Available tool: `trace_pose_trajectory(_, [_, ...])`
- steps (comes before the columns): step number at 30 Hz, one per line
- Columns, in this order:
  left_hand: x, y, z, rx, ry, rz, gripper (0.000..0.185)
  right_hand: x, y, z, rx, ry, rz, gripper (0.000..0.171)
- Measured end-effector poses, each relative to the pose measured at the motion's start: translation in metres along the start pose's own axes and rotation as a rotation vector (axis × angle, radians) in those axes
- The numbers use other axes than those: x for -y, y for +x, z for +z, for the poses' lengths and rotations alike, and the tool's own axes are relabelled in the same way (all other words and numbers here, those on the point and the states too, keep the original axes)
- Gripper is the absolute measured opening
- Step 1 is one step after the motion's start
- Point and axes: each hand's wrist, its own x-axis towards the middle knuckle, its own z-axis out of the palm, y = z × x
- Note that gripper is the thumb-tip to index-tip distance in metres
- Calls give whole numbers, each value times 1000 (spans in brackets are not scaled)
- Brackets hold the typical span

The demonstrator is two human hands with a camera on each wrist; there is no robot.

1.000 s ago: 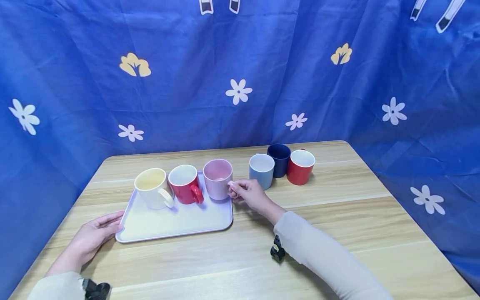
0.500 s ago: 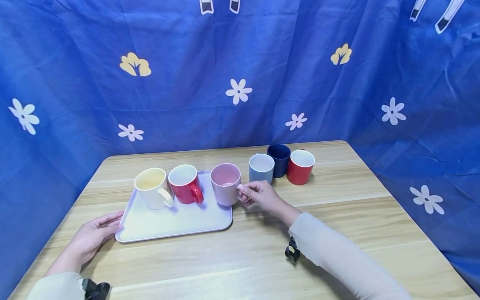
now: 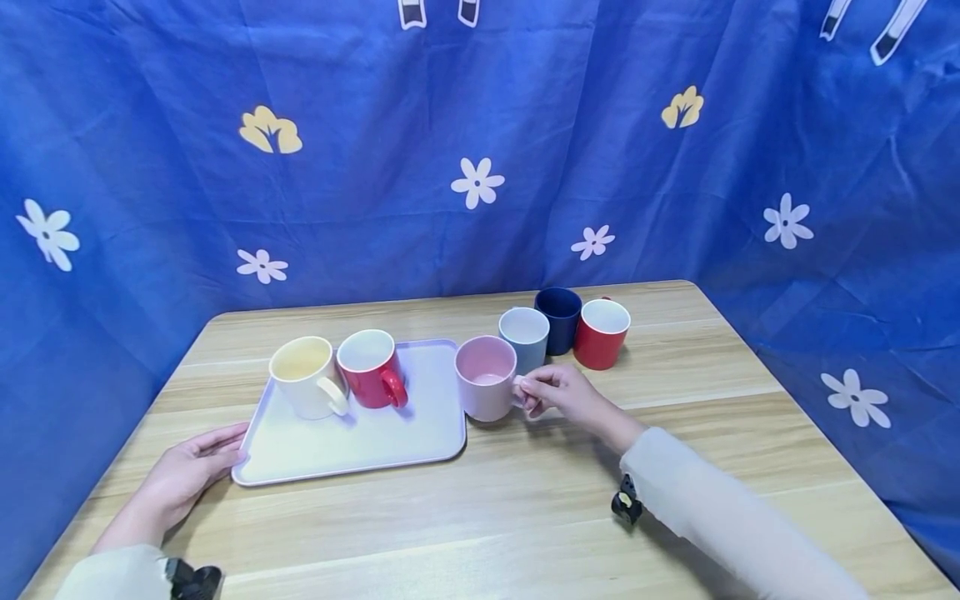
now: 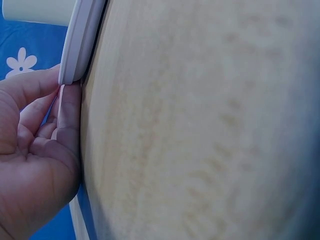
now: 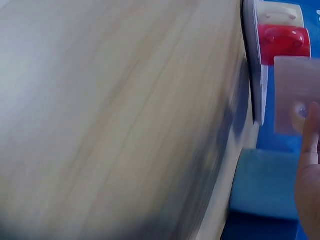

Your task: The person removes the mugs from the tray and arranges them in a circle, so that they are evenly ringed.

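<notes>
At the tray's [image 3: 352, 454] right edge, right hand [image 3: 558, 392] pinching the pink mug's [image 3: 486, 388] handle, carrying it off onto the tabletop [image 3: 480, 517]; left hand [image 3: 187, 471], fingers relaxed, bracing the tray's left corner; next probably setting down beside the light-blue mug [image 3: 524, 337].

The right hand [image 3: 561, 393] pinches the handle of a pink mug [image 3: 486, 388], which is just off the right edge of a pale tray [image 3: 352, 442], above or on the wooden table [image 3: 480, 517]. The left hand [image 3: 187, 471] rests on the table with straight fingers touching the tray's left corner. On the tray stand a cream mug [image 3: 303, 375] and a red mug [image 3: 369, 367], side by side. Behind the pink mug stand a light blue mug [image 3: 524, 336], a navy mug [image 3: 558, 318] and another red mug [image 3: 602, 332], close together. A blue flowered cloth [image 3: 480, 150] hangs behind.
</notes>
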Motion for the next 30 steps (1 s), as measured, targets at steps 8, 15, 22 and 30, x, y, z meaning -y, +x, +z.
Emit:
trace_pose_trajectory(8, [0,0,0,-8,29,-1,68,1,-19,-23,-3,-79,-25,23])
trace_pose_trajectory(15, [-1,-1,1,-1,27,2,66,-4,-32,-40,-5,-133,-63,23])
trace_pose_trajectory(22, [-2,-2,1,-6,29,-9,64,-8,-46,-60,-22,-150,-76,21])
trace_pose_trajectory(30, [-3,-3,2,-8,27,-7,66,-8,-61,-81,-31,-123,-72,21])
